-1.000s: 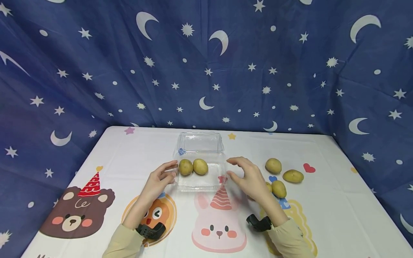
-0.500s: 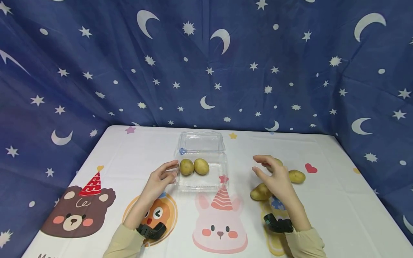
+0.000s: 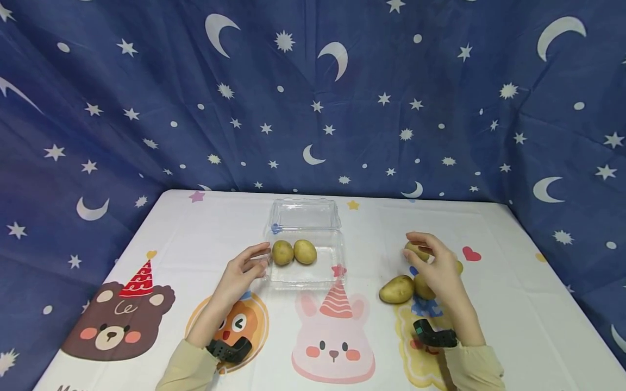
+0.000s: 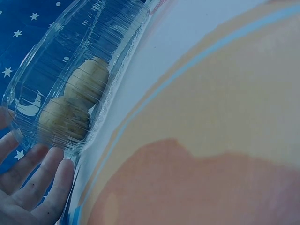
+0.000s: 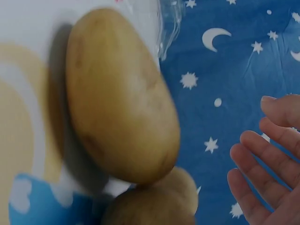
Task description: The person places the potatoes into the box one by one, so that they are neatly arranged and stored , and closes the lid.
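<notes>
A clear plastic clamshell box [image 3: 326, 255] stands with its lid [image 3: 307, 213] folded back. Two potatoes [image 3: 305, 252] lie side by side in its left half. My left hand [image 3: 244, 273] is at the box's left side, fingertips right at the wall, as the left wrist view shows with the hand [image 4: 35, 183] beside the clear plastic. On the right, my right hand [image 3: 437, 267] hovers with fingers loosely bent and nothing between them. Its fingertips overlap the rear potato [image 3: 415, 250]. A large oblong potato [image 5: 122, 93] looms close in the right wrist view, apart from the fingers.
Nearest the box lies the oblong potato [image 3: 396, 289], touching a rounder potato [image 3: 423, 288]. Another potato [image 3: 459, 266] shows partly behind my right hand. A printed white tablecloth [image 3: 220, 217] covers the table, and a blue star curtain [image 3: 362, 141] hangs behind and along the sides.
My right hand has moved right, from beside the box to over the loose potatoes, uncovering the oblong potato. My left hand and the box have stayed put.
</notes>
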{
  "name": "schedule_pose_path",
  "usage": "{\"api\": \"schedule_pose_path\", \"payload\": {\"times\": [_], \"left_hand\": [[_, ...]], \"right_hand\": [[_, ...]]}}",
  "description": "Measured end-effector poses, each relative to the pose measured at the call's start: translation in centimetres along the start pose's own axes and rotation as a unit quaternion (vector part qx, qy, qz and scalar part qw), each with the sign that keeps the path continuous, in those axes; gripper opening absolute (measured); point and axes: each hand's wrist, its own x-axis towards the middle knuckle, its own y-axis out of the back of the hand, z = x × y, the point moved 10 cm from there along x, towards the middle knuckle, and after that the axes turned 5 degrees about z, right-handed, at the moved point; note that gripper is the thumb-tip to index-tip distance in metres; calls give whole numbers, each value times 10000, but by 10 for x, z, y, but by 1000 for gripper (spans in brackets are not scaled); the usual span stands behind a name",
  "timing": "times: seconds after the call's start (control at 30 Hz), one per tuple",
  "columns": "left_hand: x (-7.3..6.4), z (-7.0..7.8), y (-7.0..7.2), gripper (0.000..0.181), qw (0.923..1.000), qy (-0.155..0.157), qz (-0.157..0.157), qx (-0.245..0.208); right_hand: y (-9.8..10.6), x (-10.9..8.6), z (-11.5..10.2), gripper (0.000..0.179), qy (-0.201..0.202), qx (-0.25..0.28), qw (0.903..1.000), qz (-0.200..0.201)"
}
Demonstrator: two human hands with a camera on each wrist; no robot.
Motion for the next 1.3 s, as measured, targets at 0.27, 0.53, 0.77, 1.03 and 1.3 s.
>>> {"api": "schedule_pose_path", "payload": {"times": [0.27,0.53,0.77,1.03,1.3], "left_hand": [[0,0,0,45,10000,28,-2,5],[0,0,0,46,10000,3,5,-44],[-1,0,1,45,10000,-1,18,-36],[0,0,0,45,10000,21,13,-12],[0,0,0,44,10000,9,39,18]], "right_hand": [[7,3,17,39,-49,-346,9994,-56],[12,13,24,41,225,-706,9966,-356],[13,21,32,47,587,-994,9911,-657],[6,28,44,52,715,-1259,9835,-1086],[-2,32,52,52,586,-1355,9802,-1318]]}}
